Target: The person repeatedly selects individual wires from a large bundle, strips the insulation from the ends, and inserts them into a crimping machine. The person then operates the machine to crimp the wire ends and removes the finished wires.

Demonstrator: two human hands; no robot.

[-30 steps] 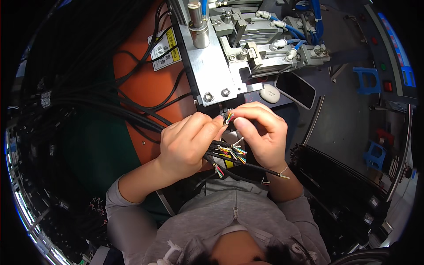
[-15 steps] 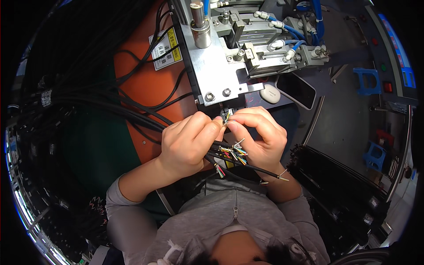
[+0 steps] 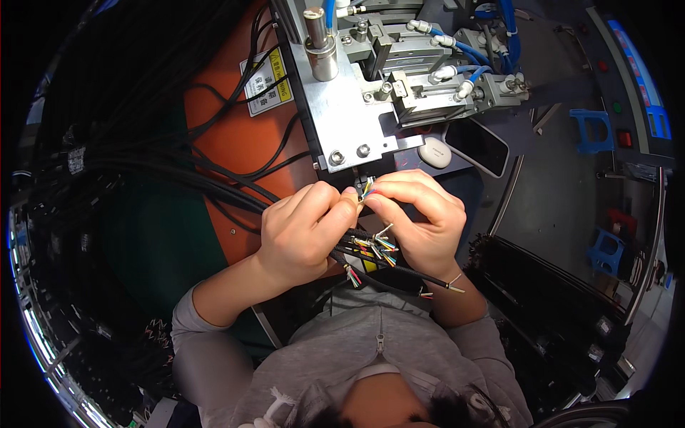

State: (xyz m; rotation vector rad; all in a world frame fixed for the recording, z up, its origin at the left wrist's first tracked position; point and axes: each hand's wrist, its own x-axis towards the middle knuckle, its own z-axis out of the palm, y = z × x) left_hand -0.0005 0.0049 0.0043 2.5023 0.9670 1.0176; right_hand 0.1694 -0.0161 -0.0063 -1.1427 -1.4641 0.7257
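Observation:
Thin coloured wires (image 3: 368, 189), yellow, blue and red among them, fan out at the end of a cable between my fingertips. My left hand (image 3: 307, 221) is closed, thumb and forefinger pinching the cable end just below the wires. Across from it, my right hand (image 3: 421, 214) pinches the wires between thumb and forefinger. The fingertips of both hands nearly meet under the front edge of a metal machine (image 3: 349, 128). Below them lies a bundle of black cables (image 3: 349, 250) with stripped, multicoloured wire ends fanned out toward the right wrist.
Pneumatic cylinders (image 3: 435, 93) with blue hoses sit on the machine. Right of it lie a phone (image 3: 481, 146) and a small white case (image 3: 434, 152). Black cables (image 3: 235, 187) run in from the left over an orange surface (image 3: 221, 121). Blue stools (image 3: 591, 130) stand at far right.
My right fingertips have shifted slightly at the wires, and blue and red strands now show between them. The left hand has stayed nearly in place.

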